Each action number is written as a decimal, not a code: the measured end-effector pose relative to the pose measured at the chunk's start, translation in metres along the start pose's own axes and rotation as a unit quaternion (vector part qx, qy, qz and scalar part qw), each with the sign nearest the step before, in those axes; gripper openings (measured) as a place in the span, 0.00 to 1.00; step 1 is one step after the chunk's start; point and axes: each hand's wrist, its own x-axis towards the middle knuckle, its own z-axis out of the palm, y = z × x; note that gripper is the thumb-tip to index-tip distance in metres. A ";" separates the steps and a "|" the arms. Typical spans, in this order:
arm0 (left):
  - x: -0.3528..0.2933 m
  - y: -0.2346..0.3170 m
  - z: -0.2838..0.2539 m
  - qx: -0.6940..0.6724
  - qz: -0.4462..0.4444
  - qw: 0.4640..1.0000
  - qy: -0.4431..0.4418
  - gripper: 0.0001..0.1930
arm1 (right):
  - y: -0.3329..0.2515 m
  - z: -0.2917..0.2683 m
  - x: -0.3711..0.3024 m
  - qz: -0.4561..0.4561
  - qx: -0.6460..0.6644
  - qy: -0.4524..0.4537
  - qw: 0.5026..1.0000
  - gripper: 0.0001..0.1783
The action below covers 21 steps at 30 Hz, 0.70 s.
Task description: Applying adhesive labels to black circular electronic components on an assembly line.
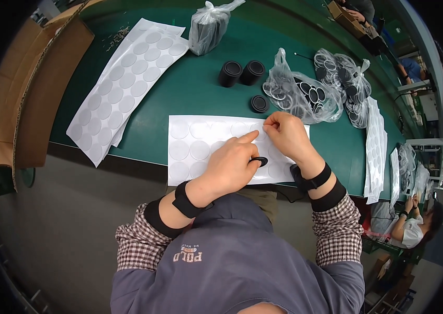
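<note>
A white sheet of round stickers (179, 150) lies in front of me at the near table edge. My left hand (232, 163) rests on it, index finger stretched out onto the stickers. Its thumb and curled fingers hold a small black disc (263, 161), partly hidden by them. At the sheet's far right part, my right hand (286, 135) pinches with thumb and index finger at the edge of a round sticker (255, 127). Just beyond the sheet stands a short black round container (259, 103), with two taller black cylinders (230, 74) (252, 72) farther back.
More sticker sheets (122, 86) lie at the left, beside an open cardboard box (43, 99). Clear plastic bags of black discs (310, 97) (349, 86) sit at the right. A tied bag (209, 29) stands at the back. Other people work farther right and at the far side.
</note>
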 end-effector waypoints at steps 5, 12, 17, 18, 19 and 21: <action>0.002 0.004 -0.003 0.058 0.014 0.998 -0.029 0.04 | 0.002 -0.001 0.001 0.023 0.015 -0.018 0.999 0.06; 0.005 0.006 -0.006 0.078 0.007 0.995 -0.066 0.05 | -0.002 -0.002 0.003 0.022 -0.033 -0.028 0.999 0.06; 0.006 0.002 -0.006 0.064 0.009 0.996 -0.057 0.05 | -0.001 -0.001 0.003 0.023 -0.001 -0.025 0.999 0.06; 0.006 0.002 -0.006 0.063 0.010 0.996 -0.057 0.06 | -0.003 -0.001 0.003 0.036 0.015 -0.024 0.999 0.06; 0.006 0.002 -0.006 0.063 0.011 0.996 -0.057 0.06 | -0.003 -0.001 0.003 0.050 0.030 -0.024 0.998 0.06; 0.005 0.001 -0.006 0.065 0.011 0.996 -0.057 0.05 | -0.003 0.000 0.003 0.030 0.010 -0.023 0.999 0.06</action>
